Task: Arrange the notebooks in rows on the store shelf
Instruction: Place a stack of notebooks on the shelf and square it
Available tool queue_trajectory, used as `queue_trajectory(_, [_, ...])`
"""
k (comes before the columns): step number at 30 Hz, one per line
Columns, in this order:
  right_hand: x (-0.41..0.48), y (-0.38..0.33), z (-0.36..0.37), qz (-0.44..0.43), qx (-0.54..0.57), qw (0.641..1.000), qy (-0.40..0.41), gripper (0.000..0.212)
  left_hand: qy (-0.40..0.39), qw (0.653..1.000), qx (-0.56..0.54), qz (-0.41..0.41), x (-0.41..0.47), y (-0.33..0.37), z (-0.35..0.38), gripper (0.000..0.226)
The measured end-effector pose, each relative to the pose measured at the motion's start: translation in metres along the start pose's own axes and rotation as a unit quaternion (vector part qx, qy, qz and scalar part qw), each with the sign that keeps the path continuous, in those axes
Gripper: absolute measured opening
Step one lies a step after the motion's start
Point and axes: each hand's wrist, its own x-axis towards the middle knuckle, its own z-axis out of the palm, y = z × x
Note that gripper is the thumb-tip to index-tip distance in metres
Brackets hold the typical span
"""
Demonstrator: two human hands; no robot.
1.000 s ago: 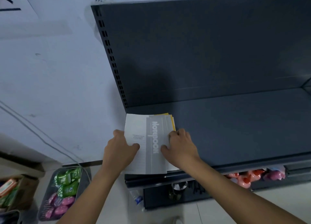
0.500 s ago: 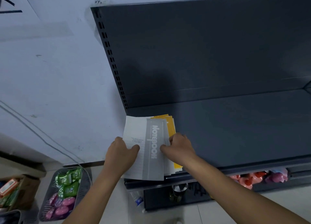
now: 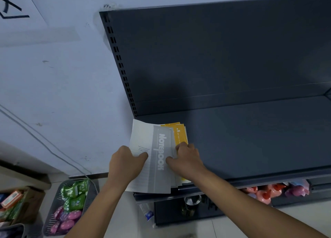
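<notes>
A dark grey metal shelf [image 3: 250, 139] runs from the middle to the right edge, backed by a panel [image 3: 215, 58] of the same colour and a slotted upright [image 3: 118, 58] at its left end. Left of it is a pale wall [image 3: 53, 76] with a thin cable [image 3: 44, 144] running down it slantwise. Low on the left, on the light floor [image 3: 116, 216], stands a grey basket [image 3: 47, 227] of green packs [image 3: 73, 196] and pink packs [image 3: 66, 219], and left of that a cardboard box [image 3: 34, 200].

The notebooks [image 3: 157, 148] lie as a fanned stack on the shelf's near left corner, their near ends jutting over its front lip. The top one is white with a grey band; yellow covers [image 3: 179, 134] show to its right. The left grip [image 3: 125, 164] pinches the top notebook's left edge, thumb on the cover. The right grip [image 3: 188, 161] is curled onto the stack's right side, thumb on the grey band and fingertips on the fanned edges.

"NOTEBOOK" reads in white along the band. The small print beside the left thumb is too fine to read. A sign [image 3: 12, 6] at the top left is cut off, showing only black strokes.

The left fingers are hidden under the cover. How many notebooks there are I cannot tell. Under the shelf, pink things [image 3: 263, 194] and a bottle [image 3: 147, 212] are half hidden.
</notes>
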Motion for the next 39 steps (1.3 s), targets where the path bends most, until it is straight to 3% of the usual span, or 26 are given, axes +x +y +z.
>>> queue_trajectory(4, [-0.001,0.004,-0.001,-0.002,-0.010,1.000,0.004,0.052,0.022,1.000,-0.008,-0.009,-0.001,-0.004,-0.006,0.034])
queue_trajectory(8, [0.000,0.001,-0.005,-0.010,-0.008,1.000,0.020,0.057,0.011,0.996,-0.083,0.040,0.000,-0.006,-0.015,0.030])
queue_trajectory(12, [0.002,-0.007,-0.023,0.000,0.126,0.992,-0.006,0.062,-0.037,0.982,-0.154,0.107,0.000,0.005,-0.016,0.027])
queue_trajectory(15, [-0.003,-0.002,-0.040,0.028,0.210,0.977,0.035,0.052,-0.065,0.974,-0.160,0.144,0.001,0.024,-0.003,0.025])
queue_trajectory(21, [-0.023,0.028,-0.075,0.054,0.144,0.983,0.100,0.047,-0.074,0.965,-0.086,0.237,-0.011,0.068,0.033,0.047])
queue_trajectory(25, [-0.040,0.056,-0.099,0.077,0.135,0.978,0.139,0.051,-0.033,0.956,-0.030,0.291,-0.022,0.098,0.052,0.046])
queue_trajectory(29, [-0.057,0.090,-0.126,0.088,0.115,0.975,0.169,0.061,-0.056,0.944,0.005,0.324,-0.035,0.132,0.076,0.048])
queue_trajectory(39, [-0.085,0.215,-0.206,0.119,0.029,0.974,0.192,0.055,-0.077,0.920,0.064,0.378,-0.108,0.230,0.174,0.048])
